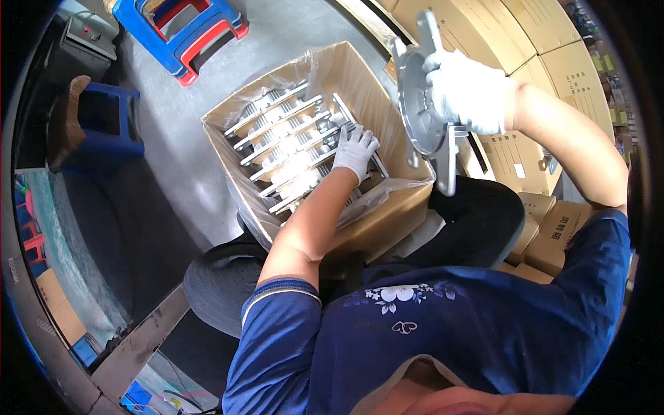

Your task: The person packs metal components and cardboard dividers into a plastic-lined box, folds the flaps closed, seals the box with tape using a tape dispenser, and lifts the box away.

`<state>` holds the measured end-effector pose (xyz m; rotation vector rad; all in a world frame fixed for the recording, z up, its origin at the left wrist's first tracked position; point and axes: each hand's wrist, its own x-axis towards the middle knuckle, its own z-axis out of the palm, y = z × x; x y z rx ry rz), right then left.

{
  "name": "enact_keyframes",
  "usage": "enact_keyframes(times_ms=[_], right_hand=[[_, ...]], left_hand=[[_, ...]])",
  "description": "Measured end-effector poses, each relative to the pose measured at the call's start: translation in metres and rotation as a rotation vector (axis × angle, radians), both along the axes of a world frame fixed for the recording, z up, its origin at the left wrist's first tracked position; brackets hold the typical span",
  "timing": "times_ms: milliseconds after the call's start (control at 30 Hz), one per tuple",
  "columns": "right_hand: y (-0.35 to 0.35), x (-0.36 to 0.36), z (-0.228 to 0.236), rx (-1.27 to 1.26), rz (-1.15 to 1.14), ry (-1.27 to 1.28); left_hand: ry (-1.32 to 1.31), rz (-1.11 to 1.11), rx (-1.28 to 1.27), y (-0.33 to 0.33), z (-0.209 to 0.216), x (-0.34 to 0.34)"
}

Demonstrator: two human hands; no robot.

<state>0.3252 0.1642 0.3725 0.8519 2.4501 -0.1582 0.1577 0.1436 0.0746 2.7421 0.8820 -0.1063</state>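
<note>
Between my knees stands an open cardboard box [398,220] lined with clear plastic. Rows of silver metal parts [287,149] with flat arms stand on edge inside it. My left hand [356,152], in a white glove, reaches into the box and rests on parts at its right side; its fingers are bent, and whether they grip one is hidden. Right of the box and above its rim, my gloved right hand [470,93] grips a round grey metal bracket [417,104] with several protruding arms. The bracket is tilted on edge, apart from the box.
Stacked cardboard boxes [512,28] stand along the right, with smaller boxes [553,235] below them. A blue and red plastic stool [162,45] is at the far left, a dark blue stool [128,124] nearer. A metal frame [142,346] crosses the lower left.
</note>
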Motion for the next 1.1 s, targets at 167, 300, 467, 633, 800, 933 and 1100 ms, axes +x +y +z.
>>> enact_keyframes(times_ms=[167,300,467,633,800,933,1100], right_hand=[[-0.002,-0.006,-0.065,0.024,-0.165,0.33],[0.011,-0.04,-0.093,0.01,0.516,-0.187],[0.021,-0.041,-0.146,-0.015,0.627,-0.304],[0.032,-0.014,-0.19,0.091,0.622,-0.236],[0.033,0.0,-0.243,0.152,0.601,-0.209],[0.036,0.0,-0.252,0.174,0.532,-0.211],[0.042,-0.005,-0.237,0.04,0.25,-0.073]], left_hand=[[-0.035,-0.018,0.024,0.002,-0.004,-0.002],[-0.078,-0.007,0.033,0.002,-0.016,-0.005],[-0.007,-0.031,-0.003,0.005,-0.011,-0.005],[-0.021,-0.032,0.008,0.006,-0.011,-0.004],[-0.114,0.031,0.016,0.0,-0.021,-0.007],[-0.135,0.057,-0.031,0.002,-0.018,-0.009],[-0.083,0.014,-0.039,0.0,-0.013,-0.009]])
